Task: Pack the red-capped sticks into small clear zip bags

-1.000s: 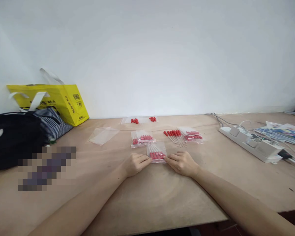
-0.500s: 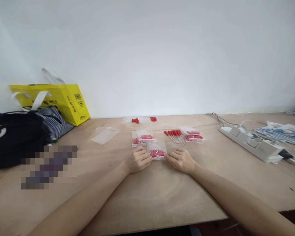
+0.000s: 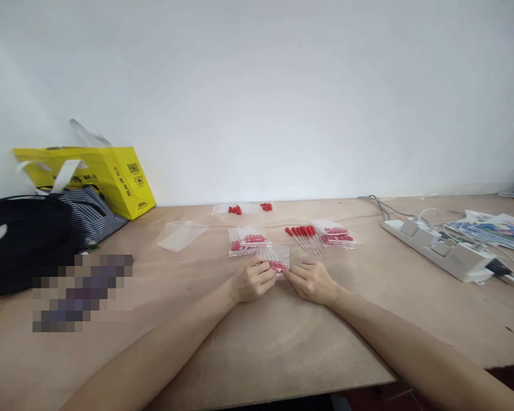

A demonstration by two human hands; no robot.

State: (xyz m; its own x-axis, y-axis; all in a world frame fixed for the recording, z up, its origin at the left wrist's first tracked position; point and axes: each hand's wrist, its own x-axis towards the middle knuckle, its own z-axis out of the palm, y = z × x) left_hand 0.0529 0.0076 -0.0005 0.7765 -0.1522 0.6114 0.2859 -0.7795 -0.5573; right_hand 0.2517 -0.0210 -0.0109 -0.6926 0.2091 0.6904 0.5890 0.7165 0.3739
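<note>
A small clear zip bag [image 3: 280,254] holding several red-bulbed droppers lies between my two hands, its near edge toward me. My left hand [image 3: 255,279] is closed on the left part of that edge and covers some of the bulbs. At the right end of the same edge, my right hand [image 3: 310,281] pinches the plastic. Just beyond are filled bags of droppers [image 3: 249,238], overlapping one another. Loose droppers [image 3: 302,234] with red bulbs lie side by side past my right hand, beside more filled bags [image 3: 336,235].
Flat clear bags [image 3: 180,235] lie to the left. Loose red bulbs [image 3: 266,206] and clear tubes [image 3: 251,210] sit near the wall. A white power strip [image 3: 432,251] with plugs and cables stands right, before printed sheets [image 3: 497,228]. Yellow [image 3: 128,177] and black bags [image 3: 25,245] stand left.
My left hand has slid to the right along the bag's near edge, closer to my right hand, and now covers more of it. My right hand has barely moved.
</note>
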